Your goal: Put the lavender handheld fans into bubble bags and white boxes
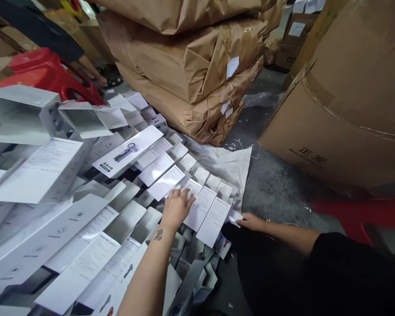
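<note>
My left hand point(177, 207) rests on a row of white printed cartons, fingers apart, beside a carton point(202, 206) with small print on its face. At the near end of that row lies another such carton point(213, 221). My right hand point(254, 222) pinches the edge of a white carton flap point(235, 217) sticking out at the row's end. Just beyond my left hand, more cartons lean side by side with their end flaps standing up. A carton point(128, 151) with a picture of a handheld device lies across the heap.
Big brown paper-wrapped bundles point(197, 66) are stacked ahead. At the right stands a large brown cardboard box point(342, 118). A red plastic stool point(52, 74) is at the upper left, near another person's foot point(100, 79). White sheeting point(238, 164) lies on the grey floor point(276, 175).
</note>
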Available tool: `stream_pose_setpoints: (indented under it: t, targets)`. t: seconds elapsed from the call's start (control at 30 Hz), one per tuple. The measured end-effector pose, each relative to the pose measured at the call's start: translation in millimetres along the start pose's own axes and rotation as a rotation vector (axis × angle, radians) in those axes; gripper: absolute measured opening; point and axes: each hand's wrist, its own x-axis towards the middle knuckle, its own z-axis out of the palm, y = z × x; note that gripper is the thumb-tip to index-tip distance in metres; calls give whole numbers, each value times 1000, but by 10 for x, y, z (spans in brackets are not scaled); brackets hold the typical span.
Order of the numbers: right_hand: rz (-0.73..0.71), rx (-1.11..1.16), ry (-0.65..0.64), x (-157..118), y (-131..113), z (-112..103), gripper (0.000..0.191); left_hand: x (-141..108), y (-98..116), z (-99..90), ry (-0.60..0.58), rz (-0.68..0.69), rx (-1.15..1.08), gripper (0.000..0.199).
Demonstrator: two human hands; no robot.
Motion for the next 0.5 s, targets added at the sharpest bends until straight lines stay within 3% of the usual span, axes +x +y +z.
stream_pose_setpoints:
  t: [0.1,0.2,0.33,0.43,0.5]
  targets:
    - [96,-111,143,0,-3,-121,23,-19,97,-79,-13,97,-54,44]
    - [212,-173,263,79,-13,-190,24,17,145,-85,-41,110,-100,41]
    - [233,-163,337,298,-127,-134,32,107,-7,-42,-9,-134,-223,40]
    - [151,-130,319,421,-245,-126,35,163,-209,6,-50,-354,-279,40]
    - [47,-121,256,425,-285,-193,47,195,-309,58,-120,-429,-306,41]
